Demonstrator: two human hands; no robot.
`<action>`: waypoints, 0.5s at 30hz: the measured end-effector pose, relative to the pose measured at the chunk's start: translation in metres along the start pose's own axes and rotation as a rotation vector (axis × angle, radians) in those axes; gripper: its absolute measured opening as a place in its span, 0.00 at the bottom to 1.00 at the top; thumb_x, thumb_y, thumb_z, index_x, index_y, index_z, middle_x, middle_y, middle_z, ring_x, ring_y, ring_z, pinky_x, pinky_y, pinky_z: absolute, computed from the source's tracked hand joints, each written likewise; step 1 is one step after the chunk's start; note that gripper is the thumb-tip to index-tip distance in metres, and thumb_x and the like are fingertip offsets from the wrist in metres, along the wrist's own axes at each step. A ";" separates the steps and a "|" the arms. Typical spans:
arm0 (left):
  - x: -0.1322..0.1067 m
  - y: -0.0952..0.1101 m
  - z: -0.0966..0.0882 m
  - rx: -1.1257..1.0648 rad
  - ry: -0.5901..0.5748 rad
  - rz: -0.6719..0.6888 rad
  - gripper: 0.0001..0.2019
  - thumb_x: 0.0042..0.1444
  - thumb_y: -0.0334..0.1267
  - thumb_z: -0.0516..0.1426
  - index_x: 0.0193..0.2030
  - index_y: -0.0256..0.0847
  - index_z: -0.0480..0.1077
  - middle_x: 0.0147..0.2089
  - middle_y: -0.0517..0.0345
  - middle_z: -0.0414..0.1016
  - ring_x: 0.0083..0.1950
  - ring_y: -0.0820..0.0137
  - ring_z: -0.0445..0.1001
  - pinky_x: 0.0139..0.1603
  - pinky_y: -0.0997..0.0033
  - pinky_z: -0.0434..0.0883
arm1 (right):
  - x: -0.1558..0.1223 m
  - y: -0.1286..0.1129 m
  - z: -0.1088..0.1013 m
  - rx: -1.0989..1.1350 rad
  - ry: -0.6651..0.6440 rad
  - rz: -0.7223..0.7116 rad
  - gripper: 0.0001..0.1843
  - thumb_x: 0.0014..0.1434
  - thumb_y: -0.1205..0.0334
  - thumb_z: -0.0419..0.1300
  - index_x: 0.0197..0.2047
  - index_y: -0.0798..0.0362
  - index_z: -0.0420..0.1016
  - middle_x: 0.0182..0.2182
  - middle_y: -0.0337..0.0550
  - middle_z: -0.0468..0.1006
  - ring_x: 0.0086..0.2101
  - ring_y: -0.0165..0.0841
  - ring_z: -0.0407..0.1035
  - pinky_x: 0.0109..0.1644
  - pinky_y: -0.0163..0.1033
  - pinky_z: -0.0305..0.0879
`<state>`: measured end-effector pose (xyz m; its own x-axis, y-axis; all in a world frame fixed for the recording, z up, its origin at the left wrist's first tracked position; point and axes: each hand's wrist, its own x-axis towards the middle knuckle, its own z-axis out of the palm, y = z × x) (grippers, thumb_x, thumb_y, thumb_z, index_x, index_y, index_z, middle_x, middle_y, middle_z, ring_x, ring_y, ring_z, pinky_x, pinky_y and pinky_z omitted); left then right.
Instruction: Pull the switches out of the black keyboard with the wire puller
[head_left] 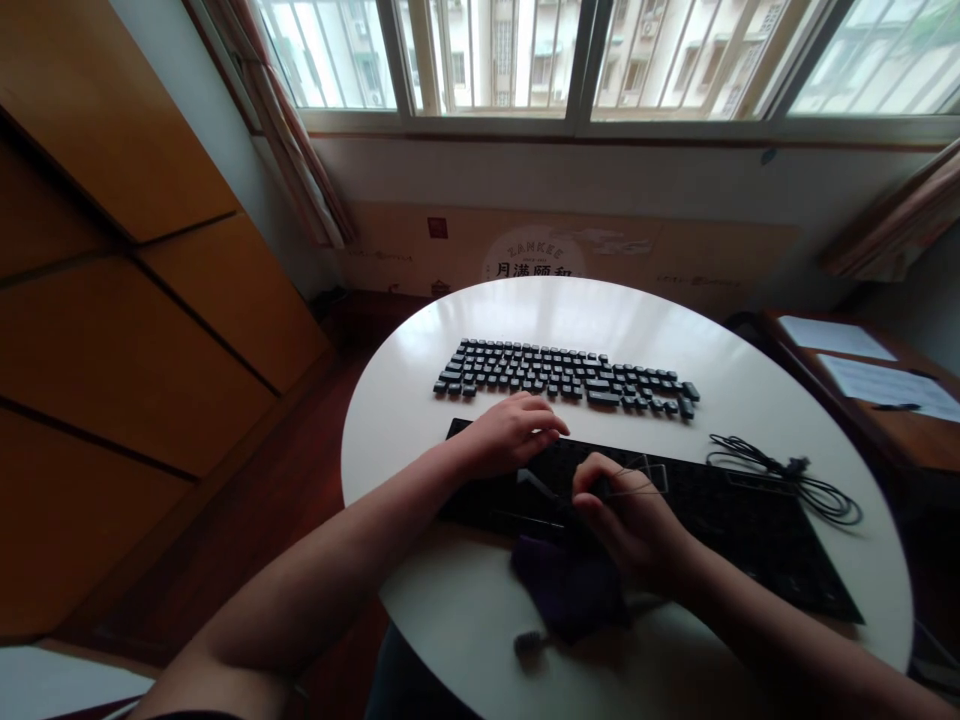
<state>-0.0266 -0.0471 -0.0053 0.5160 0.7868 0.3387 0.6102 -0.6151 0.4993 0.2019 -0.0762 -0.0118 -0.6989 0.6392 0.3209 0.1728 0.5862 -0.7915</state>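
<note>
Keycaps in rows point(525, 370) lie on the white table, laid out like a keyboard. In front of them is a black keyboard base point(720, 510), its surface dark and hard to make out. My left hand point(517, 430) rests over the base's far edge, palm down, fingers stretched and holding nothing. Closed around a dark handle, my right hand point(630, 515) is above the middle of the base. Thin wire loops stick out from this handle, a wire keycap puller point(654, 476). Left of that hand, a pale, blade-like shape point(538, 486) is blurred. A dark purple cloth point(566, 585) hangs or lies below my hands.
A small dark brush-like thing point(529, 643) is at the near side of the round table point(420, 340). A coiled black cable point(817, 490) lies to the right. Papers point(885, 385) and pens are on a brown side table. Cabinets point(150, 340) stand left.
</note>
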 end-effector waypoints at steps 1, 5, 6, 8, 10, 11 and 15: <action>-0.001 0.005 -0.008 -0.052 0.019 -0.005 0.13 0.68 0.39 0.51 0.46 0.41 0.77 0.46 0.50 0.76 0.50 0.63 0.72 0.53 0.64 0.69 | 0.001 -0.001 -0.001 -0.016 -0.020 0.009 0.16 0.70 0.50 0.52 0.36 0.53 0.66 0.22 0.33 0.65 0.23 0.25 0.57 0.30 0.31 0.55; -0.008 0.028 -0.040 -0.196 -0.169 0.035 0.12 0.65 0.46 0.57 0.42 0.40 0.76 0.41 0.53 0.77 0.43 0.66 0.75 0.46 0.69 0.70 | 0.006 -0.006 -0.006 -0.042 -0.066 -0.020 0.14 0.69 0.52 0.54 0.37 0.54 0.67 0.23 0.34 0.67 0.23 0.24 0.59 0.30 0.30 0.55; -0.010 0.033 -0.046 -0.188 -0.252 0.035 0.12 0.62 0.47 0.60 0.42 0.41 0.76 0.39 0.54 0.77 0.40 0.67 0.75 0.43 0.71 0.70 | 0.007 -0.007 -0.007 -0.035 -0.067 -0.034 0.14 0.69 0.53 0.55 0.37 0.54 0.67 0.23 0.34 0.68 0.23 0.24 0.59 0.30 0.30 0.55; -0.017 0.040 -0.052 -0.122 -0.333 0.005 0.11 0.58 0.45 0.64 0.43 0.42 0.77 0.39 0.56 0.78 0.39 0.68 0.75 0.40 0.72 0.69 | 0.008 -0.007 -0.008 -0.008 -0.056 -0.060 0.13 0.68 0.54 0.56 0.37 0.54 0.68 0.23 0.34 0.69 0.23 0.24 0.59 0.29 0.29 0.55; -0.023 0.042 -0.052 -0.034 -0.361 -0.043 0.10 0.57 0.41 0.65 0.46 0.45 0.78 0.40 0.58 0.80 0.40 0.68 0.76 0.41 0.73 0.68 | 0.008 -0.006 -0.008 0.016 -0.043 -0.078 0.12 0.68 0.55 0.57 0.37 0.54 0.68 0.24 0.35 0.70 0.23 0.24 0.60 0.29 0.29 0.56; -0.027 0.043 -0.051 0.000 -0.364 -0.067 0.10 0.57 0.39 0.65 0.46 0.46 0.78 0.40 0.59 0.80 0.41 0.68 0.76 0.41 0.73 0.67 | 0.008 -0.005 -0.008 0.022 -0.040 -0.084 0.11 0.68 0.55 0.57 0.37 0.54 0.68 0.24 0.36 0.71 0.23 0.24 0.61 0.29 0.29 0.56; -0.042 0.043 -0.042 0.046 -0.303 -0.176 0.08 0.58 0.39 0.63 0.45 0.47 0.78 0.40 0.60 0.79 0.42 0.68 0.76 0.41 0.73 0.67 | 0.006 -0.003 -0.008 0.002 -0.062 -0.096 0.09 0.67 0.57 0.58 0.38 0.54 0.70 0.27 0.37 0.73 0.26 0.24 0.64 0.31 0.28 0.59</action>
<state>-0.0474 -0.1045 0.0352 0.5515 0.8342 -0.0045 0.7283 -0.4789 0.4902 0.2023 -0.0698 -0.0036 -0.7539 0.5479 0.3624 0.1013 0.6421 -0.7599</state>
